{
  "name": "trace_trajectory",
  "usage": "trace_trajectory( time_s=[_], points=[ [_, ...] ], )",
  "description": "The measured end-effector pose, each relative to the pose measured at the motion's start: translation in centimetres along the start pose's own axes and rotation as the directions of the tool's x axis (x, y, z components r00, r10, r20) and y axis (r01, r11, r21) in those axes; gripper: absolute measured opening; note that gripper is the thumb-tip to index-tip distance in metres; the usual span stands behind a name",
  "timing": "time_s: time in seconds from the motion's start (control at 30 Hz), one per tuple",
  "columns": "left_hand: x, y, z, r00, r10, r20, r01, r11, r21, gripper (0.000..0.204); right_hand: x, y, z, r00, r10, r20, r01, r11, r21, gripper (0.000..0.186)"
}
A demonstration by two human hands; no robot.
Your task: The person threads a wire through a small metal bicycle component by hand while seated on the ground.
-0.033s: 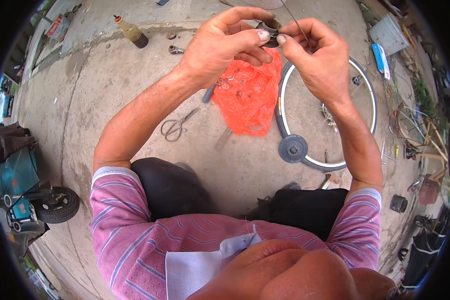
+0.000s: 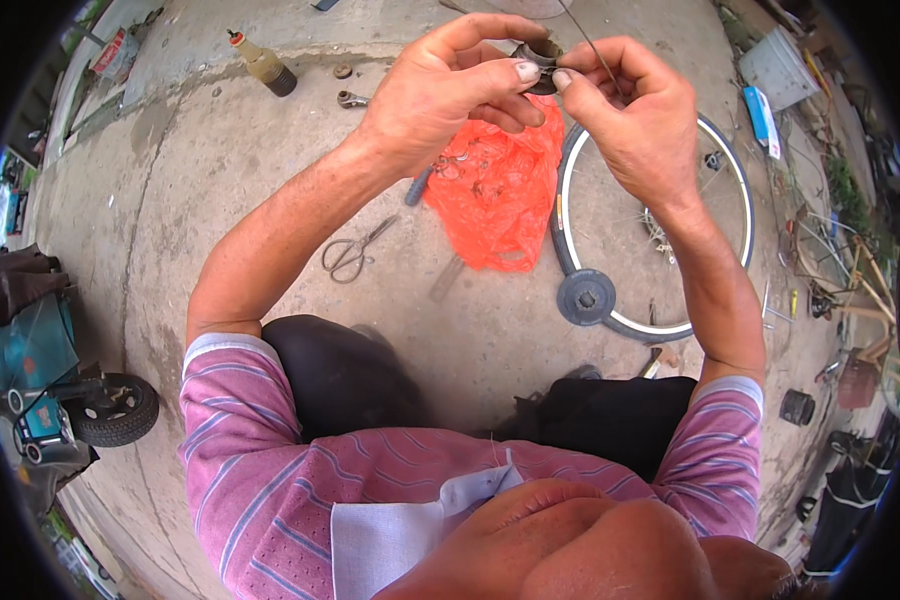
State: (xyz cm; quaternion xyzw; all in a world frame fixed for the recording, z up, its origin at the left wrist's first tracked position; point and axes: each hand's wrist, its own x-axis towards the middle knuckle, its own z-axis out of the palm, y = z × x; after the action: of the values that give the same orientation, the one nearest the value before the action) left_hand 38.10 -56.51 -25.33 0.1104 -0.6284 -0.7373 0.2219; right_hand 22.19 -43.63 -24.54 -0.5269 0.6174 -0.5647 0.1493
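Near the top centre, my left hand (image 2: 455, 85) grips a small dark, curved metal part (image 2: 539, 52) between thumb and curled fingers. My right hand (image 2: 635, 105) pinches at the right side of the same part with its thumb tip. A long thin wire (image 2: 588, 38) runs from above down to my right fingers; whether it is held or attached to the part, I cannot tell. Beneath my hands on the concrete lies a crumpled red plastic bag (image 2: 495, 205) with small metal pieces on it.
Scissors (image 2: 345, 260) and a bottle of dark liquid (image 2: 270, 70) lie or stand leftward. A bicycle wheel (image 2: 570, 235) and grey disc (image 2: 586, 297) lie right of the bag. A wheeled teal machine (image 2: 35, 345) is at far left; a bucket (image 2: 775, 65) and bike frames (image 2: 860, 280) are at right.
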Motion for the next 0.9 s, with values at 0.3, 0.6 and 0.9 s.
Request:
trace_trajectory(
  time_s=[0.3, 0.6, 0.9],
  points=[
    [0.0, 0.8, 1.1, 0.996, -0.043, -0.072, 0.034, 0.992, -0.125, 0.023, -0.3, 0.3, 0.3, 0.997, -0.065, -0.044, 0.063, 0.998, -0.031, 0.013],
    [-0.1, -0.8, 0.2, 0.993, 0.092, -0.071, -0.086, 0.993, 0.077, 0.037, -0.4, 0.4, 0.3, 0.998, -0.028, -0.054, 0.028, 1.000, -0.010, 0.015],
    [-0.2, -0.5, 0.5, 0.992, 0.092, -0.085, -0.080, 0.987, 0.137, 0.035, -0.2, 0.9, 0.4, 0.998, 0.043, -0.047, -0.039, 0.995, 0.097, 0.016]
  ],
)
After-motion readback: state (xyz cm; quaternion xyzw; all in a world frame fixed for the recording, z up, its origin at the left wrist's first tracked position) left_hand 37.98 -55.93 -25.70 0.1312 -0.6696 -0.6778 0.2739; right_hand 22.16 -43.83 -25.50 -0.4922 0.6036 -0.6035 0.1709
